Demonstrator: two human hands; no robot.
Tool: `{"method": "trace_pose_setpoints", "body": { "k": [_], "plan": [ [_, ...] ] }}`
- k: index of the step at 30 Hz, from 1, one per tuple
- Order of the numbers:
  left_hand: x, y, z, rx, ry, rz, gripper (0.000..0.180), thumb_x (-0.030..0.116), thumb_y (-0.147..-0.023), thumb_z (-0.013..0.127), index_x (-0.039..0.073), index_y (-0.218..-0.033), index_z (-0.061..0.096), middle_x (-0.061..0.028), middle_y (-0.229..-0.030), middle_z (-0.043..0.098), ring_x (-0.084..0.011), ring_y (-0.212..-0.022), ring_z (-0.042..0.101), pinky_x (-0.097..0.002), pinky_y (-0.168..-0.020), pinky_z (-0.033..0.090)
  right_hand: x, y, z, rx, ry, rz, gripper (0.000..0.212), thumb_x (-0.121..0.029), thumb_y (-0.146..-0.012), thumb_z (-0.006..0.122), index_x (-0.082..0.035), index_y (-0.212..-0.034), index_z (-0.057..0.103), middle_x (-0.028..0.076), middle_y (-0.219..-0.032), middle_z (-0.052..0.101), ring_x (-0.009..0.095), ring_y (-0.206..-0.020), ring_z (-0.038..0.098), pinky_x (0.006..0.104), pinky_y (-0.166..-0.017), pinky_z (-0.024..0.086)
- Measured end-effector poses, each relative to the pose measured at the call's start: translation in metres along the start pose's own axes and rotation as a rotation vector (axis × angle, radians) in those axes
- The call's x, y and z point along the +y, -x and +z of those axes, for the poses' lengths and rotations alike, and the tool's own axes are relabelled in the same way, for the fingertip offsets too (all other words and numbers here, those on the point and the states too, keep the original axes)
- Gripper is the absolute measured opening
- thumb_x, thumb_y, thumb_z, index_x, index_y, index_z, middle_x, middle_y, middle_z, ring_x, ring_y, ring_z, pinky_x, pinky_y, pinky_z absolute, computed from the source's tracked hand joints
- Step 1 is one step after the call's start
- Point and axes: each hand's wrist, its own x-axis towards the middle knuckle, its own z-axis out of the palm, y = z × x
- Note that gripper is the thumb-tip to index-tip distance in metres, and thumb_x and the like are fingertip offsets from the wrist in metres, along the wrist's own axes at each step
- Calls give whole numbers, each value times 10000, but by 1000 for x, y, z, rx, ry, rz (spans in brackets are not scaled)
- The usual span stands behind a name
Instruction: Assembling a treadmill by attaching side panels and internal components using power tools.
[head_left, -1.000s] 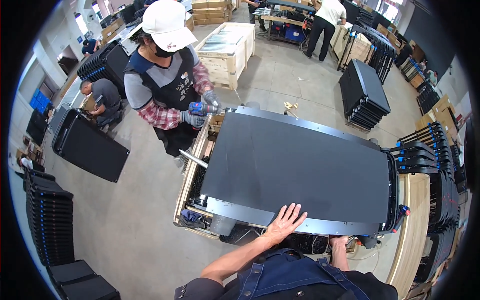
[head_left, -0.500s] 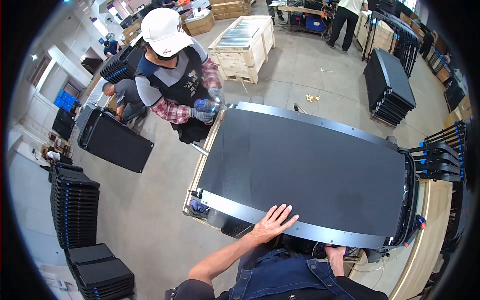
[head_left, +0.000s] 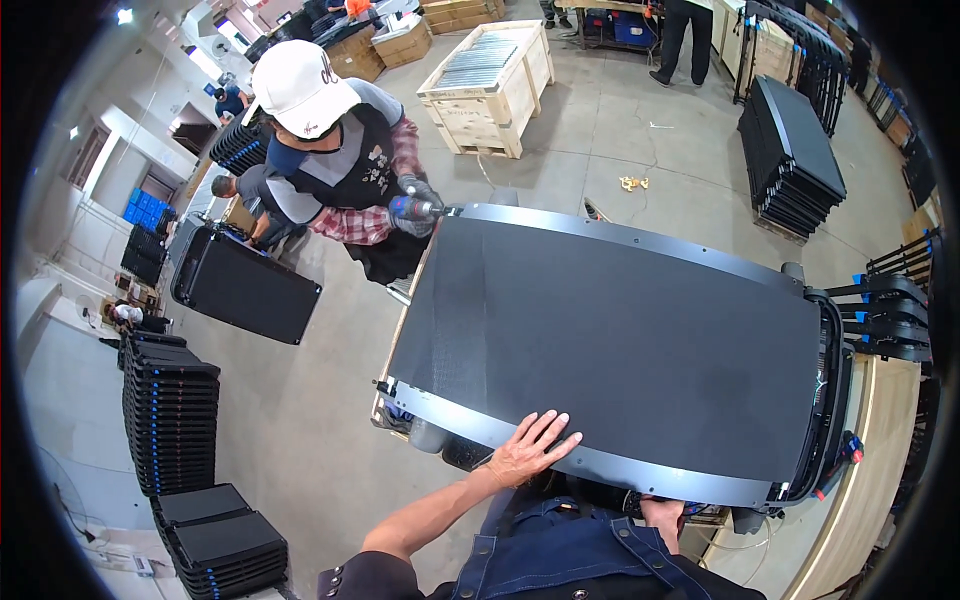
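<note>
A treadmill deck (head_left: pixel 620 340) with a wide black belt and silver side rails lies flat before me. My left hand (head_left: pixel 530 450) rests open on its near silver rail (head_left: pixel 640 477), fingers spread and reaching onto the belt. My right hand (head_left: pixel 663 515) is under the near edge of the deck, farther right; the rail hides its fingers, and what it touches cannot be seen. At the far left corner a co-worker in a white cap (head_left: pixel 300 88) and grey gloves holds a blue power drill (head_left: pixel 412 208) against the end of the deck.
A red-and-black hand tool (head_left: pixel 850 450) lies right of the deck by a wooden board (head_left: pixel 860 480). Stacks of black decks stand at left (head_left: pixel 172 410) and far right (head_left: pixel 790 150). Beyond is a wooden crate (head_left: pixel 490 85) of metal parts. Another person crouches by a black deck (head_left: pixel 245 285).
The view has shifted slightly. My left hand stays on the rail, its fingers a little closer together. The co-worker leans lower over the drill. My right hand remains under the edge.
</note>
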Motion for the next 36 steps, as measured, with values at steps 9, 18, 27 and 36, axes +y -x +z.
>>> {"method": "trace_pose_setpoints", "body": {
  "k": [9,18,27,36],
  "plan": [
    [2,6,1,3,18,-8,687,116,-887,581,226,-1547,425,-169,-1532,443,-355,-1400,448,-505,-1166,354,7,3,10,-2,-46,16,232,-418,-964,559,-219,-963,679,-54,-892,671,160,-780,634,323,-597,512],
    [0,6,5,50,38,17,698,116,-867,630,213,-1534,445,-190,-1522,451,-375,-1391,460,-522,-1146,375,3,4,11,-75,-32,76,254,-411,-989,531,-214,-877,646,-52,-705,611,91,-481,498,200,-407,363],
    [0,8,7,48,48,25,894,200,-740,792,215,-1550,414,-195,-1541,423,-392,-1415,425,-533,-1154,364,3,6,14,-105,-29,77,288,-386,-996,514,-187,-809,606,-50,-618,513,86,-411,384,207,-370,308],
    [1,8,7,55,47,26,1031,227,-652,873,220,-1564,392,-194,-1550,409,-390,-1421,417,-531,-1159,361,6,18,21,-119,-96,99,299,-384,-993,511,-185,-789,599,-51,-568,464,88,-388,339,230,-367,286]
  ]
}}
